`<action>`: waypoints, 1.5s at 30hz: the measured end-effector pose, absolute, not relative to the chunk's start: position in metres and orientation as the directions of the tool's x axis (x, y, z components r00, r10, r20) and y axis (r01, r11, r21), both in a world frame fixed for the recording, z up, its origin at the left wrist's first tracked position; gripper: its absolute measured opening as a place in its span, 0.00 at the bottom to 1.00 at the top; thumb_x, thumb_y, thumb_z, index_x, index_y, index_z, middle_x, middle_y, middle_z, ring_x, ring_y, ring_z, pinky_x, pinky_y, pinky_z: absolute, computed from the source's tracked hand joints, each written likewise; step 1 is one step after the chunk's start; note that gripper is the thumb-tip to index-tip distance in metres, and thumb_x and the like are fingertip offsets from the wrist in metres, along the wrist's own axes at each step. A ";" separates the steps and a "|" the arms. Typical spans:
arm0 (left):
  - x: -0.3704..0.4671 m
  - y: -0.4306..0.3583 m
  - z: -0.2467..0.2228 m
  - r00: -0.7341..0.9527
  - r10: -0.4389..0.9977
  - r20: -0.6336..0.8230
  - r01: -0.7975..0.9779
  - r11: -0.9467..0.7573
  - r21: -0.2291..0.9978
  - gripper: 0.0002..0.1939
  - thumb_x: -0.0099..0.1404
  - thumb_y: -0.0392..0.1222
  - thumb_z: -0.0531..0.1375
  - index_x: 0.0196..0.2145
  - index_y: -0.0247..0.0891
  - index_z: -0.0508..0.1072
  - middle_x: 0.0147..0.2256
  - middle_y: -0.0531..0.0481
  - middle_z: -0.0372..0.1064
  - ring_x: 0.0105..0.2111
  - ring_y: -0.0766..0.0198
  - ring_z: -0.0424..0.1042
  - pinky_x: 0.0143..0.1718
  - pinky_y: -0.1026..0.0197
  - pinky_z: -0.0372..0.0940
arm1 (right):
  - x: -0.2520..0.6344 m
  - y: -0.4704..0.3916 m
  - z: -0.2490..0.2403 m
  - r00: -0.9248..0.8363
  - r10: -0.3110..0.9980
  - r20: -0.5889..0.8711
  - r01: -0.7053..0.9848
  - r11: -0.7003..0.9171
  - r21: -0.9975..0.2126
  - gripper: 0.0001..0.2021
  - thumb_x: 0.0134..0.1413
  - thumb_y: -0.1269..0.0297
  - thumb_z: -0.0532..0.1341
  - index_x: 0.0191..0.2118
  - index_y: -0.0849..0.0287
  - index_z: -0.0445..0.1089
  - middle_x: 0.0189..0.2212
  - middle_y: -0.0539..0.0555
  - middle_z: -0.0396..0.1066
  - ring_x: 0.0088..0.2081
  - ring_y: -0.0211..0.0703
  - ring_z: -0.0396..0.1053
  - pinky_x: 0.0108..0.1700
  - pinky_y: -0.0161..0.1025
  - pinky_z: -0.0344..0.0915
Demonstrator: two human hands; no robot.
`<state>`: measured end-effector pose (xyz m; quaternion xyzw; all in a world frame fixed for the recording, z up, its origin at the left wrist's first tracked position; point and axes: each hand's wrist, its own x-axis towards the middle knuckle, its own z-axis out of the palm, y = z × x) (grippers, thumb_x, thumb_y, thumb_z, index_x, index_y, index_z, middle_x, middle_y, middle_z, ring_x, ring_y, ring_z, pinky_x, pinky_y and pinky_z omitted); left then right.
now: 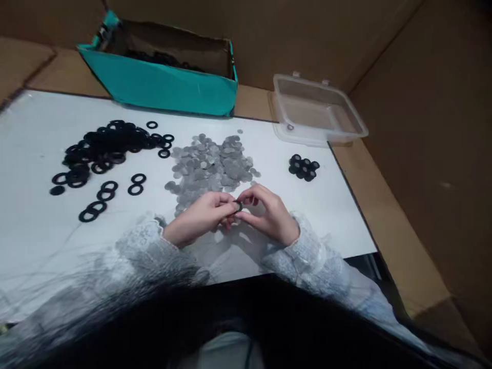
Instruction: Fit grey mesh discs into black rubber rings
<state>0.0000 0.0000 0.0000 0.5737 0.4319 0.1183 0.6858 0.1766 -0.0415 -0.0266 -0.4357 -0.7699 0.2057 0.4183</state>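
Note:
Between my two hands is a small black ring point(239, 206), held just below the pile of grey discs point(209, 164). My left hand point(203, 216) pinches it with the thumb on top, and a grey disc seems to sit inside the ring. Thumb and fingertips of my right hand point(269, 212) touch the ring's right side. Loose black rings point(107, 143) lie heaped on the left of the white sheet, with several apart from the heap. On the right is a small cluster of black rings with grey centres point(303, 168).
A teal open box point(161, 84) with dark pieces inside stands at the back left. At the back right, a clear plastic container point(319, 110) rests over the edge of the white sheet point(38, 133). Cardboard walls point(418, 128) rise behind and to the right.

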 end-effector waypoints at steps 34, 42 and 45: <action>0.002 0.000 0.006 0.751 0.420 -0.509 0.437 0.262 0.861 0.06 0.54 0.41 0.60 0.24 0.36 0.73 0.19 0.55 0.66 0.19 0.70 0.61 0.19 0.68 0.52 | 0.198 -0.028 0.014 -0.767 0.616 0.180 0.334 0.623 -0.707 0.09 0.56 0.66 0.64 0.41 0.66 0.70 0.35 0.58 0.71 0.38 0.42 0.67 0.41 0.40 0.68; 0.000 0.003 0.005 0.780 0.374 -0.502 0.429 0.264 0.864 0.09 0.55 0.46 0.62 0.28 0.37 0.74 0.21 0.54 0.67 0.22 0.67 0.66 0.21 0.67 0.56 | 0.199 -0.044 0.017 -0.688 0.699 0.195 0.388 0.582 -0.715 0.09 0.59 0.65 0.61 0.43 0.64 0.69 0.36 0.57 0.70 0.39 0.43 0.67 0.43 0.42 0.68; -0.002 0.003 0.005 0.634 0.619 -0.464 0.361 0.293 0.885 0.15 0.55 0.52 0.63 0.35 0.37 0.73 0.24 0.53 0.66 0.23 0.67 0.65 0.19 0.67 0.52 | 0.222 -0.056 0.004 -0.361 0.849 0.387 0.551 0.529 -0.646 0.10 0.59 0.66 0.60 0.46 0.60 0.69 0.38 0.57 0.70 0.42 0.45 0.67 0.43 0.45 0.68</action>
